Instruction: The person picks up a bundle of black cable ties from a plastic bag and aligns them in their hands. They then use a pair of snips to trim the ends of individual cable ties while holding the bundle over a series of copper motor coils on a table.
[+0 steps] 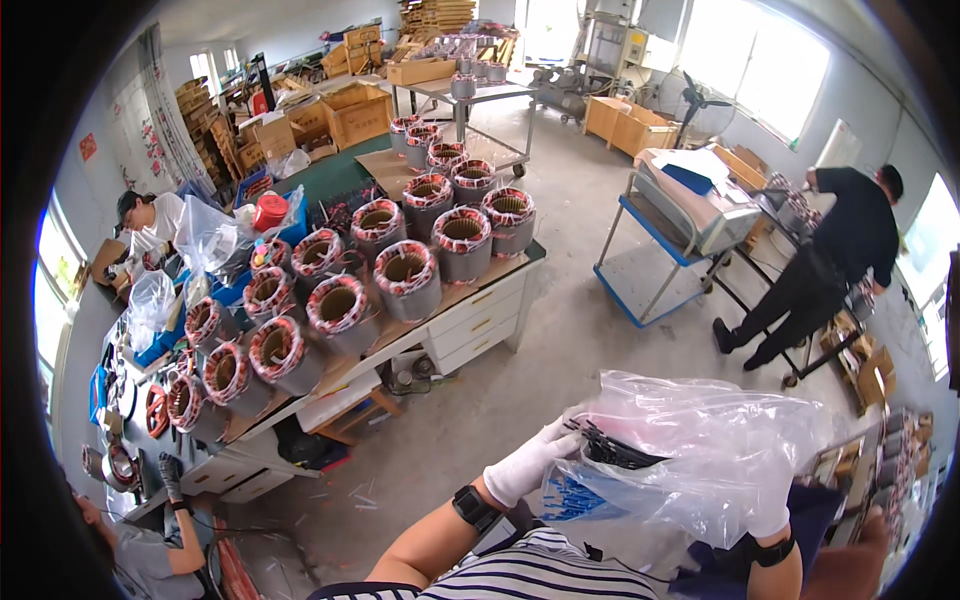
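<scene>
In front of me I hold a large clear plastic bag (700, 420) with a bundle of thin black strips (615, 448) showing in its opening. My left hand (530, 465), in a white glove, is closed at the bag's left edge, right beside the ends of the strips. Blue print on clear plastic (575, 497) shows below that hand. My right hand (768, 490), also gloved in white, is closed on the bag's right side, its fingers partly hidden by folds of plastic. What exactly the black strips are I cannot make out.
To the left, a long workbench (480, 318) bears several motor stators (407, 280) with red-and-white windings. Two people work along its far side and near end. At right, a person in black (835, 255) bends over a rack beside a blue-edged cart (650, 260). Stators fill shelves at lower right.
</scene>
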The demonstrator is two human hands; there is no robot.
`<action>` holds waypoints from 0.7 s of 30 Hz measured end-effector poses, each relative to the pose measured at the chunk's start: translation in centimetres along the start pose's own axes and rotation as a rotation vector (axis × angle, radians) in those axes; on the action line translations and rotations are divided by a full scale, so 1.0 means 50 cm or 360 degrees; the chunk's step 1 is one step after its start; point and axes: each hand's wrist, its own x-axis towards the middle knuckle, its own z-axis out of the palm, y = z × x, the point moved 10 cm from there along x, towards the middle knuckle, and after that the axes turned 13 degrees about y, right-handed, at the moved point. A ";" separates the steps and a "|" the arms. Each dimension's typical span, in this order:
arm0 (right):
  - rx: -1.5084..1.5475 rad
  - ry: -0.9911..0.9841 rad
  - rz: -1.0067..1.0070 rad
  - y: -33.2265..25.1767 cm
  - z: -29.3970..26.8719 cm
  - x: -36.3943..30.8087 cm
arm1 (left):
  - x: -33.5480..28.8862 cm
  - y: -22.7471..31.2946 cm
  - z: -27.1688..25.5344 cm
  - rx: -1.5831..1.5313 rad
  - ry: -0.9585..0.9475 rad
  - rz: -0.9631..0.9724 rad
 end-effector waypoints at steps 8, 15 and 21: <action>-0.0049 -0.0168 -0.0004 -0.027 0.167 0.550 | 0.508 0.186 -0.074 0.0069 0.0177 0.0157; -0.0110 -0.0245 -0.0058 -0.095 0.339 1.001 | 0.952 0.374 -0.111 0.0038 0.0140 0.0250; -0.0141 -0.0458 -0.0068 -0.101 0.537 1.388 | 1.255 0.531 -0.222 -0.0060 0.0300 0.0421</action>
